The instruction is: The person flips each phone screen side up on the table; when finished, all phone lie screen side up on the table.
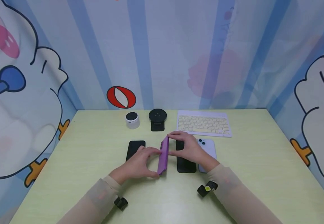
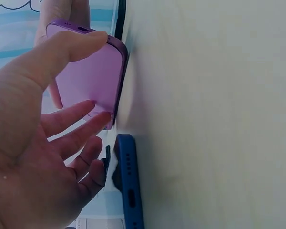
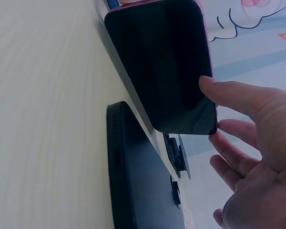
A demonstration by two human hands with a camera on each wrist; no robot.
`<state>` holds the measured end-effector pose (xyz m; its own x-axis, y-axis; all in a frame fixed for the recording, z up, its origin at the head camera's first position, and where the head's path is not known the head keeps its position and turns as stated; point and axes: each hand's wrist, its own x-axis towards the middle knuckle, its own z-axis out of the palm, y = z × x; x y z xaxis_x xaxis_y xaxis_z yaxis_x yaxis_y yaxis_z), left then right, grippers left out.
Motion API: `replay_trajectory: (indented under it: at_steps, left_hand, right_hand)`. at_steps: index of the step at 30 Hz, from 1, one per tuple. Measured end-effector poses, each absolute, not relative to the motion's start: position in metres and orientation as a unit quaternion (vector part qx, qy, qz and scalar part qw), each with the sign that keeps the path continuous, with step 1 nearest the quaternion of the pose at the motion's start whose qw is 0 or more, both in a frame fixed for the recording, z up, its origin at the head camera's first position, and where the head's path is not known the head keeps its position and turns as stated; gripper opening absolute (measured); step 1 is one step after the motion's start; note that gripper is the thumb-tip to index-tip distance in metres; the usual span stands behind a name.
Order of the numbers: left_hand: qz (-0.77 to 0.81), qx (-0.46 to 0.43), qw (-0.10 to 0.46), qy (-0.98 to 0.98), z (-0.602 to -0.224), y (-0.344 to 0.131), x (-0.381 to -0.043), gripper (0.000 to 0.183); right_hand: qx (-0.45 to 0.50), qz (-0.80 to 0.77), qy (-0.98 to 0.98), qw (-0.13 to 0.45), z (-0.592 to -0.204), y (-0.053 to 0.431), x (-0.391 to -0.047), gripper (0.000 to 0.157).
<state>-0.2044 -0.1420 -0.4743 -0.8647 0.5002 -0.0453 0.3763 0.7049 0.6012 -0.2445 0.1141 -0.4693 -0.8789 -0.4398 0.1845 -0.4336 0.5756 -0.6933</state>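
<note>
A purple phone (image 1: 164, 155) stands on its long edge over the table, held between both hands. My left hand (image 1: 138, 163) grips its lower end, thumb at the bottom edge and fingertips against the purple back (image 2: 88, 78). With its thumb on the dark screen (image 3: 162, 67) and fingers at the top edge, my right hand (image 1: 191, 149) pinches the far end. A dark phone (image 1: 135, 146) lies left of it, partly hidden by the left hand. Under the right hand lies a black phone (image 1: 186, 165), and beside that a lavender phone (image 1: 210, 149) with its camera side up.
Behind the phones, a small white cylinder (image 1: 132, 123) with a black top stands on the pale table (image 1: 89, 140). A round black stand (image 1: 157, 115) and a lavender keyboard (image 1: 204, 123) are to its right. A striped cartoon curtain (image 1: 167, 62) closes off the back.
</note>
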Motion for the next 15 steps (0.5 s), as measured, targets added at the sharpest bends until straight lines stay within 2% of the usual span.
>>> replay_trajectory:
  at_steps: [15]
  left_hand:
    - [0.328,0.224,0.099,0.912,-0.455,-0.144,-0.202,0.082]
  right_hand:
    - [-0.259,-0.38,0.888,-0.012,-0.465,0.101,-0.243,0.068]
